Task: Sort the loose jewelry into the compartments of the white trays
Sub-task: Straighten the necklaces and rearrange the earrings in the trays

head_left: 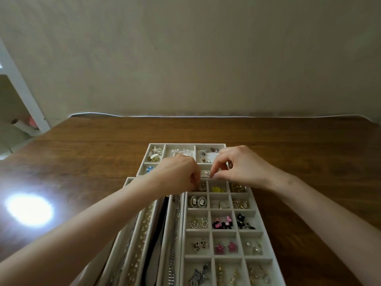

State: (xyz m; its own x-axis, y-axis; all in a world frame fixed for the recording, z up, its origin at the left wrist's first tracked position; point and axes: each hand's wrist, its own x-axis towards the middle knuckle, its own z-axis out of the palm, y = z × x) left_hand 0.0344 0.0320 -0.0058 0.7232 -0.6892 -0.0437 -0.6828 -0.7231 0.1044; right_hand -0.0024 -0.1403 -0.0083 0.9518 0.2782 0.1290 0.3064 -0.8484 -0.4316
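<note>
Three white trays lie on the wooden table. The grid tray at the right front holds earrings in small cells. A long-slot tray to its left holds chains. The far tray holds bracelets and clips. My left hand is curled over the grid tray's top-left cell and pinches a small silver hoop earring. My right hand hovers at the far tray's near edge, its thumb and forefinger pinching a small silver piece.
A bright lamp glare shines on the table at the left. A wall rises behind the table's far edge. A white frame stands at the far left. Bare wood lies on both sides of the trays.
</note>
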